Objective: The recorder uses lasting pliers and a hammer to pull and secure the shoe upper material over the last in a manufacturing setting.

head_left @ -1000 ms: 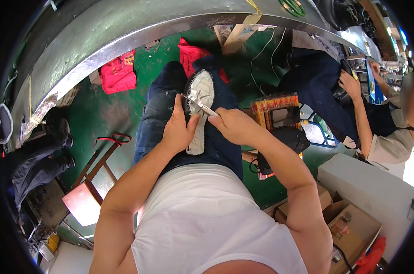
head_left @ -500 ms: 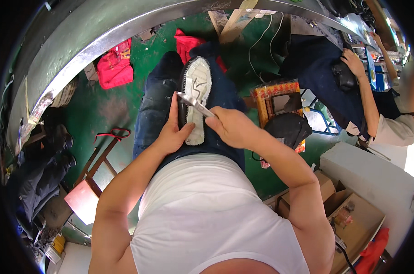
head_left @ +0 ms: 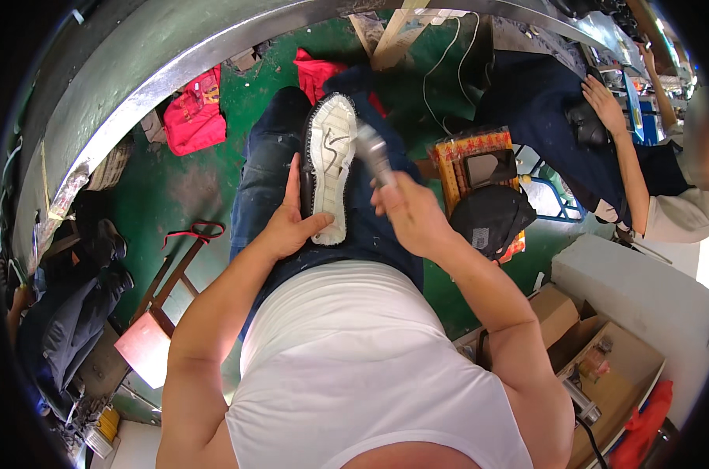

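Stool (head_left: 145, 348) L, worktop (head_left: 147, 66) fwd of shoe (head_left: 332, 168)

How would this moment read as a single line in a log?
left-hand grip: on shoe, pale underside up | right-hand grip: on blurred metal hand tool, beside shoe | support: thighs | nearby: co-worker, right

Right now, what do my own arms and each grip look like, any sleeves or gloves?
Your left arm and right arm are bare, with a white sleeveless fabric top at the shoulders. Your left-hand grip and right-hand grip wear no gloves, and no watch shows. Blur leaves right-hand rings unclear.
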### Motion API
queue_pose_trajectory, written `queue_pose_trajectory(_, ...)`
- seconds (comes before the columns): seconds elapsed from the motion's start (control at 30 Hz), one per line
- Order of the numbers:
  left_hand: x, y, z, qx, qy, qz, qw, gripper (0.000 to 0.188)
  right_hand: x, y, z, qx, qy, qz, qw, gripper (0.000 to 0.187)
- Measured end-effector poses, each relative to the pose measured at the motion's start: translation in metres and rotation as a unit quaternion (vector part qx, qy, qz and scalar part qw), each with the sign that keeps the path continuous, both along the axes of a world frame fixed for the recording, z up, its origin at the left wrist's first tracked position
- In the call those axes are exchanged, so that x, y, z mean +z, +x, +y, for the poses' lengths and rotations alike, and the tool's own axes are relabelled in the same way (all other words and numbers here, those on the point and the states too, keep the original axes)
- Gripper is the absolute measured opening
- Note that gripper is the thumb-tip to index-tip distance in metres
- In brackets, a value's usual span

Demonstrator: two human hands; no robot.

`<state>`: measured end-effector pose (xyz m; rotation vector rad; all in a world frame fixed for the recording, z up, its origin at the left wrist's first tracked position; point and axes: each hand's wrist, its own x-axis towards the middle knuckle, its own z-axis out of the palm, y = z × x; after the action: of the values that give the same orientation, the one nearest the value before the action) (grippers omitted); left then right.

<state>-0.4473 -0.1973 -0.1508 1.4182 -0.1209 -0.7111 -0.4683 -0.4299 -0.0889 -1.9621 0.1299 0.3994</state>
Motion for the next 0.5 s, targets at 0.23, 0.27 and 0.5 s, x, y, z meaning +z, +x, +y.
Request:
queue_pose_trajectory(0.23,-0.001,0.001,0.001,0.019,-0.013,0.014,1.0,0.111,-0.009,0.021,-0.004,-0.001,0.003,0.102,0.995,0.039)
queue_pose_trajectory(0.27,0.0,0.001,0.0,0.021,-0.025,0.042,0.999,0.11,-0.01,0.022,-0.004,-0.052,0.02,0.002,0.998,0.043)
queue_pose_trajectory(0.5,0.001,0.002,-0.001,0.029,-0.015,0.046,0.998,0.109,-0.02,0.031,0.002,0.035,-0.026,0.079,0.996,0.046)
